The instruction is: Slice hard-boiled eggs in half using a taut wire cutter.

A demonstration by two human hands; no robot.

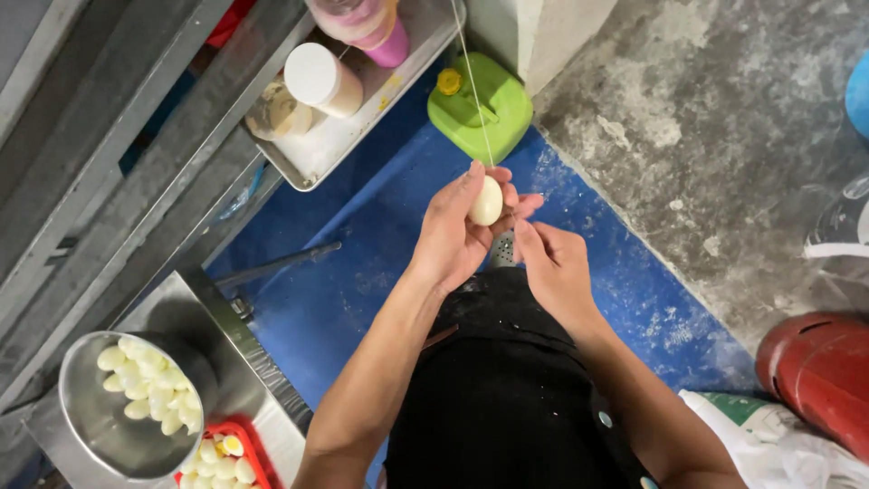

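Note:
My left hand [453,235] holds a peeled boiled egg [486,201] between thumb and fingers, over the blue floor. A thin taut thread [475,86] runs down from above to the top of the egg. My right hand [554,267] is just right of the egg, its fingers pinched together below it, seemingly on the thread's lower end, though the thread is too thin to see there. At the lower left a steel bowl [86,421] holds several peeled eggs, and a red tray [258,453] beside it holds more eggs, some cut in half.
A metal tray [335,145] on a steel shelf carries a white-lidded jar [319,80], a pink container [376,27] and a small bowl. A green plastic jug [480,109] stands on the floor. A red gas cylinder [819,367] and white bags sit at the right.

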